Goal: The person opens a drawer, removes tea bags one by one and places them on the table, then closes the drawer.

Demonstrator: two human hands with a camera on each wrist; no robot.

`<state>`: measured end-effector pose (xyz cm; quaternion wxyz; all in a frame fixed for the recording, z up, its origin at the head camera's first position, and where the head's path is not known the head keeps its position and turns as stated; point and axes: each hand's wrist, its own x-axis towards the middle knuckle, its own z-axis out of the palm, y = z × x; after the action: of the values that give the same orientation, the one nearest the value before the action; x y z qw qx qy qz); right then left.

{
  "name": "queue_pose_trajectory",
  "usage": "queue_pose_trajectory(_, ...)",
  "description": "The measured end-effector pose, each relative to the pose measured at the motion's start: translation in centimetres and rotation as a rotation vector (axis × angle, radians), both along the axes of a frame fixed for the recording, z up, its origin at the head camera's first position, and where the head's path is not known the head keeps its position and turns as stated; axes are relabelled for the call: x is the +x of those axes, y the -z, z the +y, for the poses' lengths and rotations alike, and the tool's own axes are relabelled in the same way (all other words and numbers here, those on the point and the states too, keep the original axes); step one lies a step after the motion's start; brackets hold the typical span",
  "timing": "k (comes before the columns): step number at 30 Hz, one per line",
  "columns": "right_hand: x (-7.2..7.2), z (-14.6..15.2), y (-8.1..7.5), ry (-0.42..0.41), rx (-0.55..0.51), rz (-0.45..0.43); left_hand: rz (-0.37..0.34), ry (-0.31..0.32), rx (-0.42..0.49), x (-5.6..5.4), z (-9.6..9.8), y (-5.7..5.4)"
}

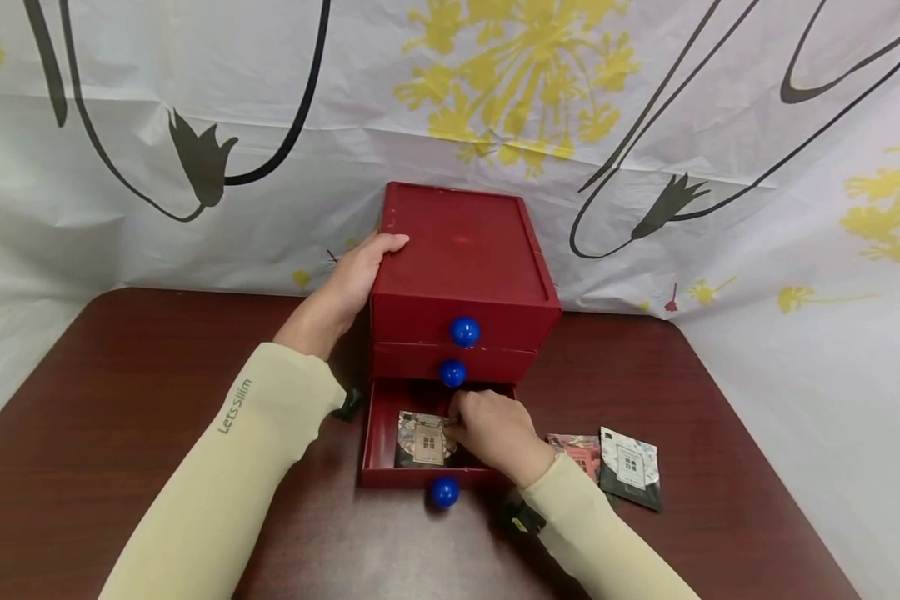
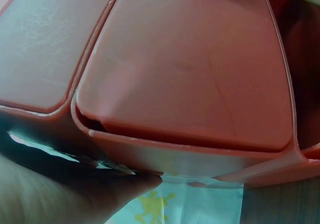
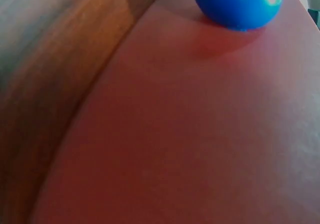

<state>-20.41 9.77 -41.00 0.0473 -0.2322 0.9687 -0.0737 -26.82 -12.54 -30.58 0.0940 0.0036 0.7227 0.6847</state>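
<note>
A red cabinet [image 1: 461, 246] with blue knobs stands at the table's back, its bottom drawer [image 1: 438, 477] pulled out. My left hand [image 1: 356, 271] grips the cabinet's left side, thumb over the top edge and the other fingers mostly hidden. In the left wrist view, that hand [image 2: 55, 194] lies along the cabinet. A floral sachet [image 1: 423, 440] with a beige label lies in the drawer. Over its right edge, my right hand [image 1: 498, 429] reaches in with curled fingers, pinching the sachet there. The right wrist view shows only the drawer front and its blue knob [image 3: 237, 4].
On the dark wooden table [image 1: 195, 400], right of the drawer, lie a white-and-dark sachet [image 1: 630, 468] and a reddish sachet [image 1: 581, 450], the latter partly behind my right wrist. Two upper drawers are shut, with blue knobs [image 1: 465, 332]. A flower-printed white sheet [image 1: 345, 125] hangs behind.
</note>
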Motion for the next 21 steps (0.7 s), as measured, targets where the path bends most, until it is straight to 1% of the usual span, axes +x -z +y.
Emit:
queue_pose_trajectory(6,0.1,0.0,0.2,-0.043,-0.045,0.044,-0.005,-0.008,-0.008,0.0,-0.2,0.2)
queue_pose_trajectory(10,0.2,0.3,0.5,-0.074,-0.077,0.082,-0.012,0.001,-0.013,-0.1,-0.2,0.3)
queue_pose_trajectory(13,0.2,0.6,0.4,-0.099,-0.112,0.093,-0.015,0.004,-0.009,0.0,-0.2,0.2)
queue_pose_trajectory(16,0.2,0.8,0.0,-0.134,-0.164,0.087,-0.017,-0.004,-0.008,0.1,-0.2,0.1)
queue_pose_trajectory(21,0.6,1.6,-1.4,-0.203,-0.256,0.041,-0.014,-0.002,-0.015,0.1,-0.1,-0.1)
